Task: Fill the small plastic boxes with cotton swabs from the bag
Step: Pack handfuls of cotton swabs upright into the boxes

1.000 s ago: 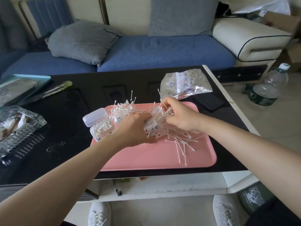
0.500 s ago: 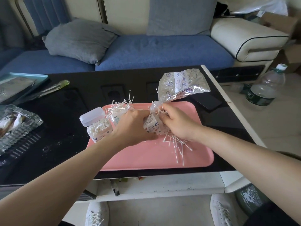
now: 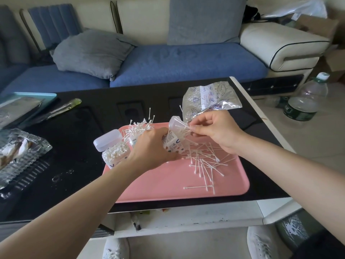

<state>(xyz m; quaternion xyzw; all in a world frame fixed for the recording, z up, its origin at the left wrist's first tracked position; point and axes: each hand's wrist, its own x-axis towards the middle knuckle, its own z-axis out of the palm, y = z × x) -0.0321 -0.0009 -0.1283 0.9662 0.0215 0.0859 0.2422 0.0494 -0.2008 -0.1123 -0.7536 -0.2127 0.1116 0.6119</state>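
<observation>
On the pink tray (image 3: 168, 186) my left hand (image 3: 151, 148) grips a small plastic box (image 3: 174, 145) with its clear lid flipped open. My right hand (image 3: 216, 131) pinches a bunch of cotton swabs (image 3: 182, 128) whose far ends point into that box. Loose swabs (image 3: 203, 161) lie scattered on the tray under my right hand. At the tray's left edge stands a full box (image 3: 114, 156) with an open white lid. Behind my left hand a third box (image 3: 135, 140) bristles with swabs sticking out. The clear printed bag (image 3: 211, 98) lies on the table behind the tray.
The black table (image 3: 74, 146) holds a clear ribbed dish (image 3: 22, 161) at the left, a blue tray (image 3: 28, 96) and a green-handled tool (image 3: 61, 107) at the back left. A water bottle (image 3: 304, 101) stands on the floor at the right. A blue sofa lies behind.
My right hand has lifted off the box with a pinched bunch of swabs and moved up and right. My left hand keeps its grip on the box.
</observation>
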